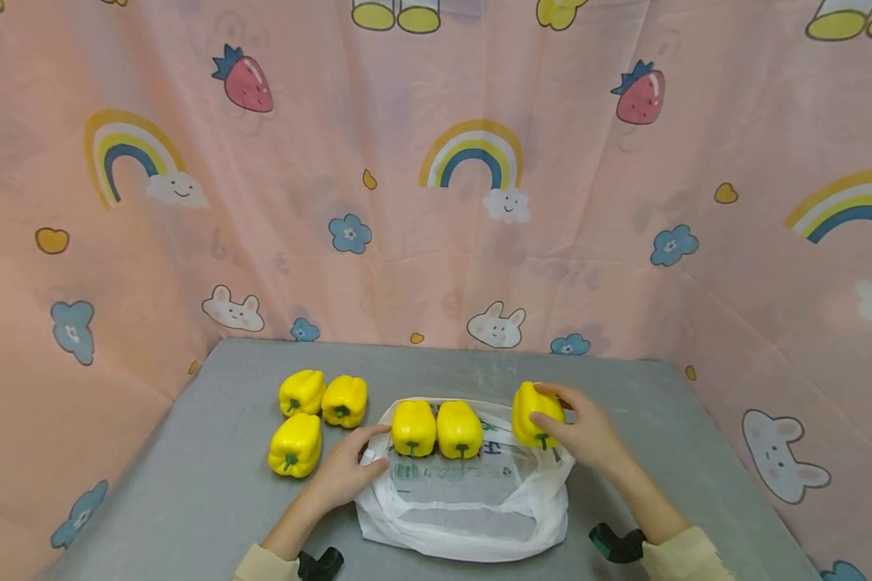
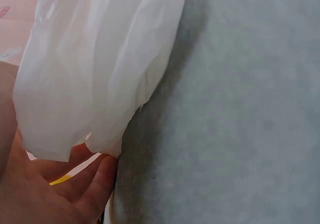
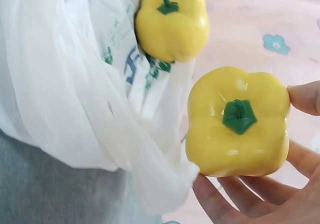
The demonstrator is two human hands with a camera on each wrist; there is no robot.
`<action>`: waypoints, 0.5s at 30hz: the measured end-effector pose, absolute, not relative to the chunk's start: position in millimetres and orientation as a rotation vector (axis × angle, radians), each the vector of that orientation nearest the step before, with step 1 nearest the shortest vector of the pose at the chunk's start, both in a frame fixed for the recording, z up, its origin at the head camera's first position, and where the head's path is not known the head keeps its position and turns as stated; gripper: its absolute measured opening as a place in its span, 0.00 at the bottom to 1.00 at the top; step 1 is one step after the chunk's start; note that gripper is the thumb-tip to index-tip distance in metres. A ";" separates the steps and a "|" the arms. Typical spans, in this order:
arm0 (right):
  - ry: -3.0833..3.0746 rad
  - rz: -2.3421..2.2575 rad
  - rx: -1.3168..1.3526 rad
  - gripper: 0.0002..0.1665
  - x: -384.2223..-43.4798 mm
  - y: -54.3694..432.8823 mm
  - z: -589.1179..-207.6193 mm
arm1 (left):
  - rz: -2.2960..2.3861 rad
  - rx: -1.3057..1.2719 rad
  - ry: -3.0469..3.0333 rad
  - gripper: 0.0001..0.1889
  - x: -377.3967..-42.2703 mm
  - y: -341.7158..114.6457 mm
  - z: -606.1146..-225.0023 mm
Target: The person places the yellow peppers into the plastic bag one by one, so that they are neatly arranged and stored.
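Altogether I count six yellow peppers and one white plastic bag [image 1: 472, 541] on the grey bench [image 1: 203, 492]. Three loose peppers [image 1: 295, 445] sit at the bag's ten o'clock, two bagged peppers [image 1: 436, 429] lie side by side within its rim near twelve, and the sixth pepper [image 1: 529, 411] is up at half past one, gripped between thumb and fingers of the right hand [image 1: 589, 432]. At nine, the left hand [image 1: 350, 468] touches the bag's edge; whether it pinches the film, I can't tell. Only the head view shows the loose trio; the right wrist view alone presents the held one's green stem [image 3: 239, 116] square-on.
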State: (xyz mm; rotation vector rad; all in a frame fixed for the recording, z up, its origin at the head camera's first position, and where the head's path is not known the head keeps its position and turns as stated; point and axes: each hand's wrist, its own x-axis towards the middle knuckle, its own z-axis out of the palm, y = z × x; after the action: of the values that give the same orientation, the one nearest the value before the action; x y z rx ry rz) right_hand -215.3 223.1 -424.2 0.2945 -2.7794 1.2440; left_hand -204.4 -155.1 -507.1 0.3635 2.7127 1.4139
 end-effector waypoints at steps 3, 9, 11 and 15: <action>-2.796 1.242 0.308 0.34 -216.9 217.4 -427.1 | 1.408 0.352 2.710 0.26 -204.8 -155.3 -507.5; -2.819 1.243 0.315 0.34 -219.1 206.9 -430.9 | 1.399 0.356 2.707 0.26 -205.4 -155.0 -507.0; -2.832 1.228 0.316 0.33 -220.1 203.3 -432.7 | 1.398 0.361 2.708 0.26 -205.3 -155.0 -506.6; -2.852 1.217 0.337 0.33 -223.3 196.4 -436.7 | 1.401 0.370 2.713 0.26 -204.6 -155.5 -506.4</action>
State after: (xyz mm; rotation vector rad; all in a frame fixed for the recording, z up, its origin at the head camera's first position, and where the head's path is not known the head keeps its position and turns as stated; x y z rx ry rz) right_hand -223.3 196.4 -436.7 0.3374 -2.8524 1.2173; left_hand -204.6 -155.5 -506.4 0.3701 2.7126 1.4014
